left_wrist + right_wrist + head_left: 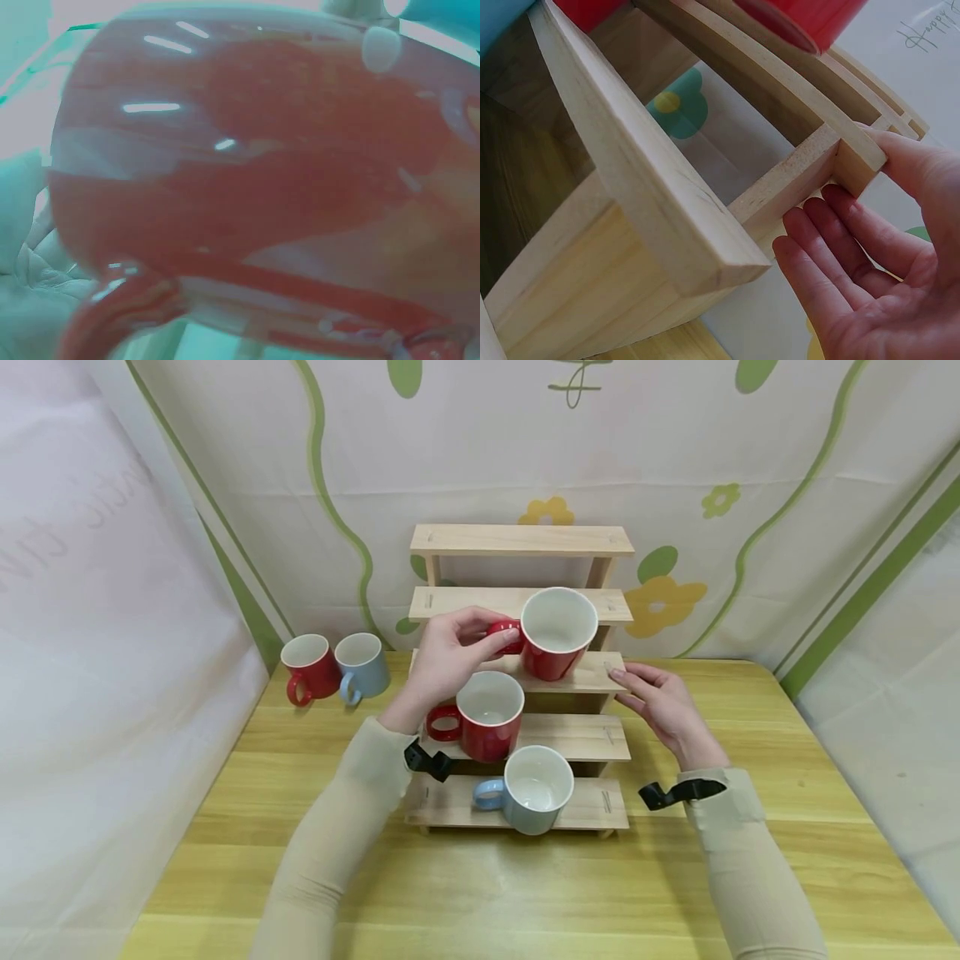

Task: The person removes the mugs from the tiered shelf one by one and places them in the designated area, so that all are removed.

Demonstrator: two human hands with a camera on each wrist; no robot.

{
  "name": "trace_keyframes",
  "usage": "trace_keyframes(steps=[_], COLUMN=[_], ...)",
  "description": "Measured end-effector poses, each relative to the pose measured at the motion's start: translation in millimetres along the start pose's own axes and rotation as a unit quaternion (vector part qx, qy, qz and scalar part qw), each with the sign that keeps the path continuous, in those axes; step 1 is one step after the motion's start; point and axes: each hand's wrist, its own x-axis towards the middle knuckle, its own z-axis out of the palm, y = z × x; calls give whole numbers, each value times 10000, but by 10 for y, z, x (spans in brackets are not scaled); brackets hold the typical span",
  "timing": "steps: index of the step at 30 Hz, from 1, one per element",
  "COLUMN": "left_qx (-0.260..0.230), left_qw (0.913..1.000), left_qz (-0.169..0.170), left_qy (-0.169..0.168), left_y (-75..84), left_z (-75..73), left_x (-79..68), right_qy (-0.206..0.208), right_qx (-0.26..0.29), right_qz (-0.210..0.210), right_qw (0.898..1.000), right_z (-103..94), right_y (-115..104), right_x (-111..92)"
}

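My left hand (450,656) grips the handle of a red mug (555,656), white inside, over the third step of a tiered wooden rack (521,540). Whether its base touches the step cannot be told. At the rack's right side, my right hand (663,703) holds the end of that step, thumb on top and fingers (832,277) below in the right wrist view. Lower down, another red mug (491,735) stands on the second step, and a light blue mug (536,802) on the bottom one. A red mug's glossy side (247,165) fills the left wrist view.
On the wooden table (480,902), left of the rack, stand a red mug (315,668) and a light blue mug (367,670), side by side. A patterned white cloth (480,452) hangs behind, with white cloth walls at both sides.
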Motion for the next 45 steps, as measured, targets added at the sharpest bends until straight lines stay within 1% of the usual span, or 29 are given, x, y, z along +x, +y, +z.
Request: trace_keyframes(steps=[4, 7, 10, 17, 23, 25, 28, 30, 33, 37, 41, 45], left_qx=[-29, 117, 236, 240, 95, 12, 32, -35, -14, -85, -323, -364], left_qw=[9994, 9979, 9962, 9929, 9882, 9864, 9840, 9827, 9797, 9755, 9735, 9713], left_qz=[299, 524, 624, 572, 530, 533, 465, 480, 481, 576, 665, 539], left_qy=[177, 355, 551, 1016, 1436, 1554, 1721, 1791, 1945, 2121, 2165, 2288], left_y=[61, 96, 125, 187, 245, 249, 246, 241, 234, 210, 190, 161], left_z=[-72, -148, -234, -452, -632, -687, -769, -816, -880, -955, -1014, -1075], left_x=[-59, -106, -155, -287, -412, -446, -504, -539, -594, -660, -730, -798], right_qy=[20, 27, 16, -17, -38, -27, -18, -13, -11, 0, 6, 11], right_qx=[-44, -61, -52, -55, -107, -110, -114, -122, -139, -149, -135, -123], right_qz=[8, 5, 11, 19, 43, 47, 45, 47, 55, 60, 44, 25], right_qw=[10000, 10000, 10000, 10000, 9999, 9999, 9999, 9999, 9999, 9999, 9999, 9999], right_z=[2, 2, -1, -7, -6, -5, -6, -4, -1, 2, 1, 3], right_y=[-3, -5, -5, -1, -11, -15, -17, -16, -14, -13, -10, -8], right_x=[5, 7, 5, 0, -4, -6, -8, -9, -10, -11, -10, -10])
